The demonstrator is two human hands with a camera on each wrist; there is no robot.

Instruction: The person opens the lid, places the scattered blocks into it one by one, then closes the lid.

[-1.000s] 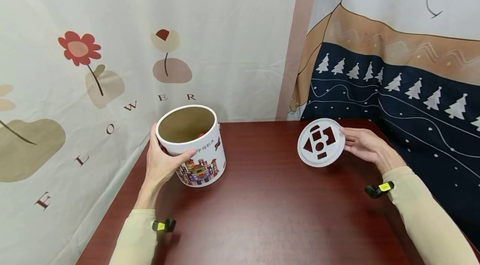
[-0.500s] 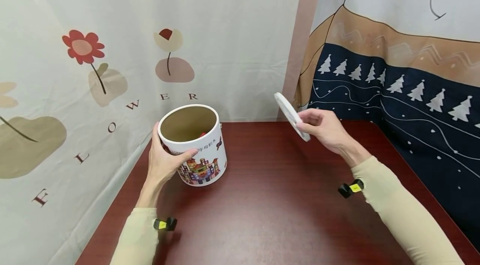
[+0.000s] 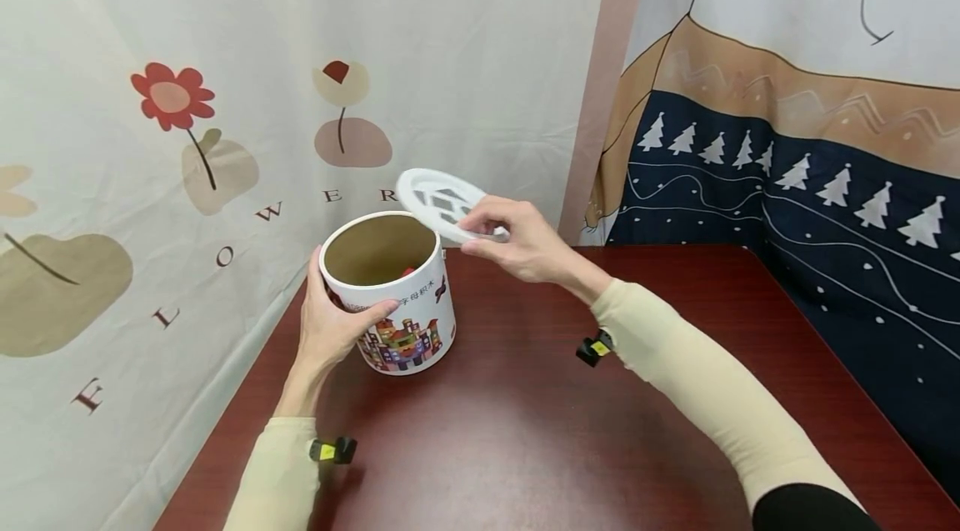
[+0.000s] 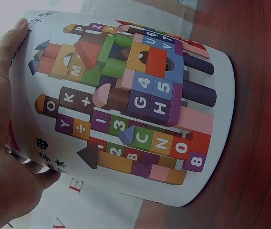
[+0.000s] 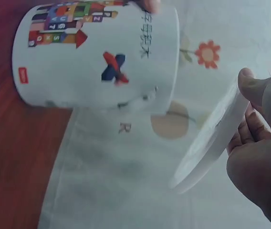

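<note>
Wrapping my left hand (image 3: 330, 329) round the white cardboard tub printed with coloured blocks (image 3: 390, 289), thumb across its front, I keep it upright on the dark red surface (image 3: 540, 431). My right hand (image 3: 525, 243), arm stretched across, has a pinching grip on the white round shape-cutout lid (image 3: 442, 199), tilted just above the open rim.

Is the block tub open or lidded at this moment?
Open. The tub shows its bare brown inside, while the right hand holds the white lid in the air beside the rim, not seated.
</note>
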